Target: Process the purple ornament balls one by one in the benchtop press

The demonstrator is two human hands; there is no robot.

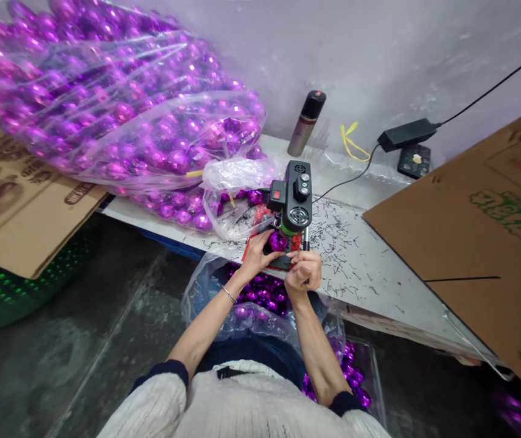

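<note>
A purple shiny ball (278,241) sits under the head of a small black machine (299,194) on the bench. My left hand (257,254) is around the ball's left side, thumb and fingers against it. My right hand (304,271) is closed just right of the ball, by the machine's lever (307,237); what its fingers hold is too small to make out. Below both hands, an open plastic bag (206,286) holds many purple balls (263,295).
A big clear bag of purple balls (151,121) covers the bench's left part. Behind the machine stands a spray can (306,123). A black adapter (407,134) and cable lie at the back right. Cardboard boxes (470,225) flank the right; small black bits (338,243) litter the bench.
</note>
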